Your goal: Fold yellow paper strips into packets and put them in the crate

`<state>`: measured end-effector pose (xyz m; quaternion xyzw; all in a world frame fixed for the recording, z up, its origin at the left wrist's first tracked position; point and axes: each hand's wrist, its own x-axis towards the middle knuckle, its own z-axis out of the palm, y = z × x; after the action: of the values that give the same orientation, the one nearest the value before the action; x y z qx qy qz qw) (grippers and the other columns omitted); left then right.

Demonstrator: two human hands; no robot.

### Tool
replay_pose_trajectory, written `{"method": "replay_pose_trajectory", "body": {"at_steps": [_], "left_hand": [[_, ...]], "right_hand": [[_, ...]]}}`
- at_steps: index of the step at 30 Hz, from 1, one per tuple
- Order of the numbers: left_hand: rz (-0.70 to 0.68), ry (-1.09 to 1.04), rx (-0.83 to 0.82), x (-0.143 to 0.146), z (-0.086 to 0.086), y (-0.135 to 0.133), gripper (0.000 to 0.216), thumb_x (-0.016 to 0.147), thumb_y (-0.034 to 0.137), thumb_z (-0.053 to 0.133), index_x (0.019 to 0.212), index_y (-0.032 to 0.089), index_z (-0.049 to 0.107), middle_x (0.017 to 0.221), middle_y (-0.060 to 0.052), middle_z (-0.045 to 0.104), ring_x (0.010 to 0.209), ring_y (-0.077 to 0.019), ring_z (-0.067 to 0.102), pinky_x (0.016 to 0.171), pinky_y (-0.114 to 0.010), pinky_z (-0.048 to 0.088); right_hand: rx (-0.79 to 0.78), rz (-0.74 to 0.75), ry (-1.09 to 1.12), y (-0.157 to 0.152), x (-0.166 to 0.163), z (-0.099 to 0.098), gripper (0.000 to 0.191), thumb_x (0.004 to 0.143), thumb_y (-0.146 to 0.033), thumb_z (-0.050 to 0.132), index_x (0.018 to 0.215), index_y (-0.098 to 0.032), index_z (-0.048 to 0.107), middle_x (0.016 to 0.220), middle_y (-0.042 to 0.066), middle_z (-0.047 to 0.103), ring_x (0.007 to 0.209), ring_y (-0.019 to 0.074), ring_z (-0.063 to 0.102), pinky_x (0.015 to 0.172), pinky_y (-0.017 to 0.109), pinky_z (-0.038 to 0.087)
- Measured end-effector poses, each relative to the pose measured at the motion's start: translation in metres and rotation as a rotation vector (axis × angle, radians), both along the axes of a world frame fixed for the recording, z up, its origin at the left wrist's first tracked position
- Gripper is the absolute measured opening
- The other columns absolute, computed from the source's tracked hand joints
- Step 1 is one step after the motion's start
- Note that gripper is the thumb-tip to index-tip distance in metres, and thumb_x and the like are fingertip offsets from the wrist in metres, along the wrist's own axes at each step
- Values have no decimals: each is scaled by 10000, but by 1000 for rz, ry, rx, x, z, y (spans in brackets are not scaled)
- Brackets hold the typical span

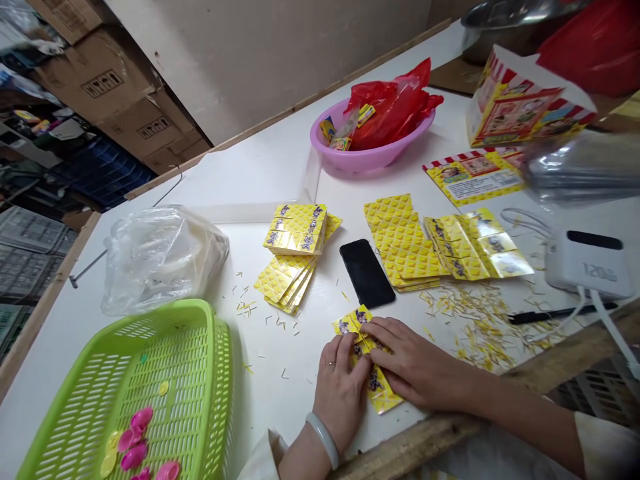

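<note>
A yellow printed card sheet [379, 393] with small dark figures and fold lines lies on the white table near its front edge. My left hand [341, 387], with a ring and a pale bangle, grips the sheet's left side with bent fingers. From the right, my right hand [413, 360] bends its fingers over the same sheet, thumb near the left hand's. Part of the card is hidden under both hands. Beyond it lie a black phone [367, 272], a stack of yellow cards [295, 230], fanned cards [285, 283] and more yellow card sheets [400, 240].
A green basket [220, 373] with pink and yellow pieces stands left, a plastic bag [165, 260] behind it. Yellow paper scraps [470, 320], a pen [545, 316] and a white power bank [593, 267] lie right. A pink basin [370, 159] sits at the back.
</note>
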<state>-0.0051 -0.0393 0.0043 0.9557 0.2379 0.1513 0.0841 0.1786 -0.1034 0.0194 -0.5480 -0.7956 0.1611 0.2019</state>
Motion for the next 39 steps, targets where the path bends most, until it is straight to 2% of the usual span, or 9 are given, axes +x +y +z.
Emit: {"method": "replay_pose_trajectory", "body": {"at_steps": [6,10,12,16,23,26,32,36,39], "left_hand": [[-3,-31,-153,-17,7,-9,227,826,104,457,1001,181,581,1264,-143,431,1169,-285,414,927,-497,468],[34,11,-299,-25,11,-10,241,832,83,463,1001,203,585,1281,-117,392,1188,-267,383,974,-481,442],[28,33,-336,-25,11,-8,279,835,82,471,1053,217,582,1282,-109,382,1195,-267,369,992,-496,424],[22,30,-262,-24,11,-8,310,843,91,485,1117,207,571,1294,-118,374,1193,-275,359,996,-521,419],[-17,-5,-55,-21,8,-12,169,803,102,543,932,194,603,1262,-126,415,1171,-294,381,937,-521,470],[-6,-19,-57,-21,6,-11,125,811,119,550,906,190,590,1244,-121,425,1157,-286,405,936,-513,463],[6,-45,-104,-22,3,-9,194,844,142,520,1026,185,569,1221,-123,460,1131,-253,451,933,-485,462],[-10,-26,-8,-21,1,-10,205,851,141,512,1045,174,567,1239,-140,456,1175,-270,436,947,-498,452],[-34,-24,4,-23,1,-11,210,862,126,491,1053,171,565,1241,-136,472,1185,-261,441,951,-488,458]], "right_hand": [[-5,28,9,-12,-16,-2,310,755,-142,544,1060,-172,597,1325,172,485,1258,314,398,1047,495,369],[-26,-58,62,-13,-24,-7,240,758,-141,528,980,-186,606,1310,159,469,1246,318,385,1045,523,344],[-31,-68,74,-9,-24,-8,276,742,-148,528,1008,-169,600,1301,163,465,1239,319,381,1043,524,343],[-35,-56,59,-6,-21,-4,342,715,-152,535,1052,-135,587,1287,167,479,1228,323,387,1033,521,361],[121,-45,-16,-14,-28,1,194,852,-127,466,973,-140,618,1216,181,558,1185,289,454,982,500,432],[134,-32,-5,-16,-27,1,192,851,-116,478,983,-135,617,1225,184,554,1198,288,454,984,489,435],[-2,-102,175,-16,-25,1,221,833,-120,501,1032,-181,575,1236,125,550,1219,230,447,1019,453,417],[49,-112,117,-16,-34,-1,330,809,-83,484,1124,-152,554,1247,149,531,1215,254,447,1016,477,414],[79,-97,105,-18,-37,0,337,814,-70,465,1129,-154,548,1237,138,542,1213,250,454,1018,466,416]]}}
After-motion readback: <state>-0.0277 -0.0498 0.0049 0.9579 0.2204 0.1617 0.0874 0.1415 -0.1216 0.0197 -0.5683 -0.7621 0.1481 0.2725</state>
